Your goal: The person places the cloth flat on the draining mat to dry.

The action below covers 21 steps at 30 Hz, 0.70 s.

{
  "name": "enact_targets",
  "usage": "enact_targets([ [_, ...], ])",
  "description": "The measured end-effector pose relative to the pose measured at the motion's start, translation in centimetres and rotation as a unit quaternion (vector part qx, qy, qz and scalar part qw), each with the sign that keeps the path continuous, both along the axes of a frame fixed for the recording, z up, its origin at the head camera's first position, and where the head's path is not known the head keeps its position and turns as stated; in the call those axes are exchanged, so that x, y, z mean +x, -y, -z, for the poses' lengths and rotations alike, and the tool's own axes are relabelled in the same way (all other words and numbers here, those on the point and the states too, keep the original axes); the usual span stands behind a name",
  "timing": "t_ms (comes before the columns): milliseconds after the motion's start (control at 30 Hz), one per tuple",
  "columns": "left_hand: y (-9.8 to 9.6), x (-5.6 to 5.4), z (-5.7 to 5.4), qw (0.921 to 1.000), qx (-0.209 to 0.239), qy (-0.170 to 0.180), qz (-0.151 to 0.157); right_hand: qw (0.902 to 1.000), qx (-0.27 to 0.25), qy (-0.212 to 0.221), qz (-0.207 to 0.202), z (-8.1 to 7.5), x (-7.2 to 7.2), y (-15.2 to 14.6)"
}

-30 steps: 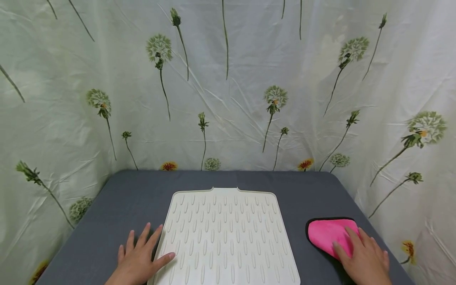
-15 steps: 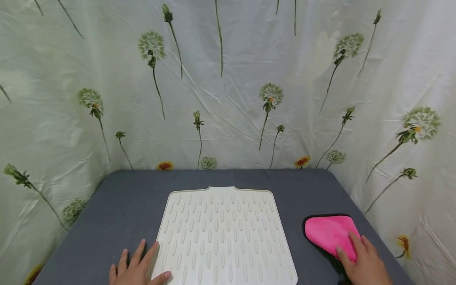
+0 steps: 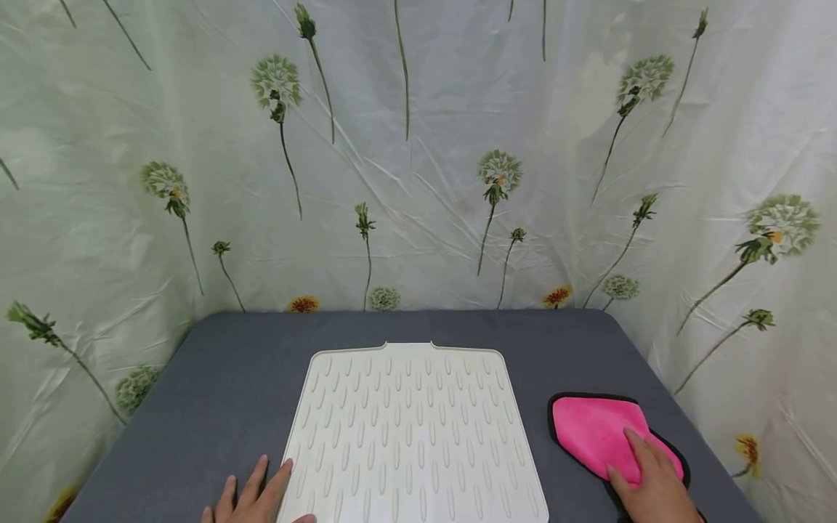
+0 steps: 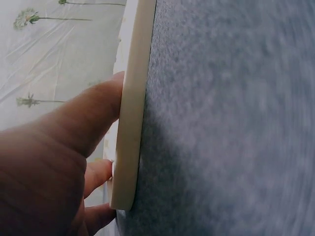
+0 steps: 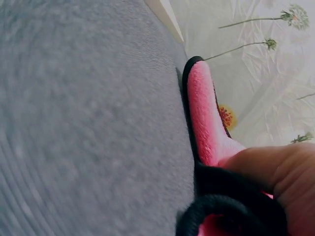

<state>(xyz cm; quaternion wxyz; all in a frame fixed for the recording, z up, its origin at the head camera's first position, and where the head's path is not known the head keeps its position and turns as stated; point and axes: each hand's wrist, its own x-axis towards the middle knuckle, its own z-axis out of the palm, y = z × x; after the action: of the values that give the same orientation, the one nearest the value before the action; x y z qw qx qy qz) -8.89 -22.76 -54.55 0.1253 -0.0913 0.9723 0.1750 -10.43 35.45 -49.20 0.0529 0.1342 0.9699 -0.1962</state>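
A white board (image 3: 408,428) with rows of raised oval ridges and a tab at its far edge lies mid-table in the head view. My left hand (image 3: 251,501) rests with spread fingers at its left edge, partly cut off by the frame. In the left wrist view the thumb (image 4: 93,110) touches the top of the board's pale rim (image 4: 133,113). To the right lies a folded pink plush cloth (image 3: 591,428) with black edging. My right hand (image 3: 657,490) rests on it, thumb and index finger apart. In the right wrist view the thumb (image 5: 261,164) presses the cloth (image 5: 204,113) near a curled black edge.
A dark grey cloth-covered table (image 3: 242,378) carries everything. Behind it and at both sides hangs a pale curtain (image 3: 431,218) printed with dandelions. Grey surface shows between the board and the pink cloth.
The head view has shifted slightly. My left hand sits lower in it. The pink cloth has slid a little left with my right hand, and more of it now shows at the hand's right.
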Motion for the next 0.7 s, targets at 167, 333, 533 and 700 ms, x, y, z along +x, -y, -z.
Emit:
enact_targets([
  [167,-0.1,0.2,0.0,1.0000,0.002,-0.007,0.000,0.9995,0.016,-0.026,-0.007,0.2,-0.2,0.3],
  [333,-0.1,0.2,-0.1,0.9999,0.008,0.005,-0.004,0.9988,0.017,-0.046,-0.004,-0.2,-0.2,0.6],
  [533,-0.1,0.1,-0.5,0.9998,-0.004,0.018,-0.004,0.9966,0.022,-0.070,0.036,-0.5,0.0,1.2],
  [700,-0.2,0.1,-0.7,0.9997,-0.013,0.019,-0.006,0.9854,0.032,-0.155,0.063,-0.3,0.5,1.8],
])
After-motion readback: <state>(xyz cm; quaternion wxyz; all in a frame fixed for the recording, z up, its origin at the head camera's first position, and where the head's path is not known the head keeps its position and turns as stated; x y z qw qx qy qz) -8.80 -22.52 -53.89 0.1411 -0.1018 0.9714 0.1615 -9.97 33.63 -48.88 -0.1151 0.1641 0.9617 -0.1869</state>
